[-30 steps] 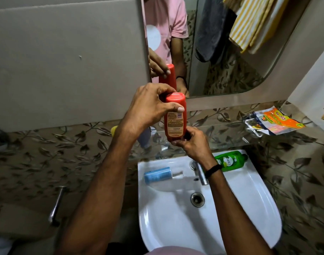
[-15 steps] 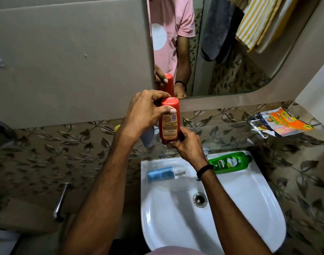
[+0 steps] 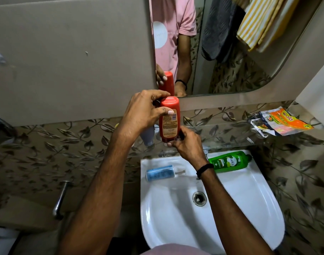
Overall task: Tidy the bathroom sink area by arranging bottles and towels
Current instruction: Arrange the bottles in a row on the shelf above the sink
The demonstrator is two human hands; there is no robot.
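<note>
An upright red bottle (image 3: 170,120) stands over the glass shelf (image 3: 222,133) below the mirror. My left hand (image 3: 144,111) grips its upper part, thumb across the label. My right hand (image 3: 187,144) holds its lower end from the right. A green bottle (image 3: 229,161) lies on its side on the back rim of the white sink (image 3: 249,208), right of the tap. On the rim's left lies a blue bottle (image 3: 160,173). Towels, grey (image 3: 218,28) and yellow-striped (image 3: 253,21), show only as reflections in the mirror.
A pale bottle (image 3: 148,135) stands on the shelf behind my left wrist, mostly hidden. An orange scrub-pad packet (image 3: 284,122) lies at the shelf's right end. A chrome handle (image 3: 61,197) sticks out of the leaf-patterned tile wall at the left. The drain (image 3: 199,198) sits mid-basin.
The view has risen and shifted slightly. Both hands keep hold of the red bottle, which sits a little lower against the shelf than one second ago.
</note>
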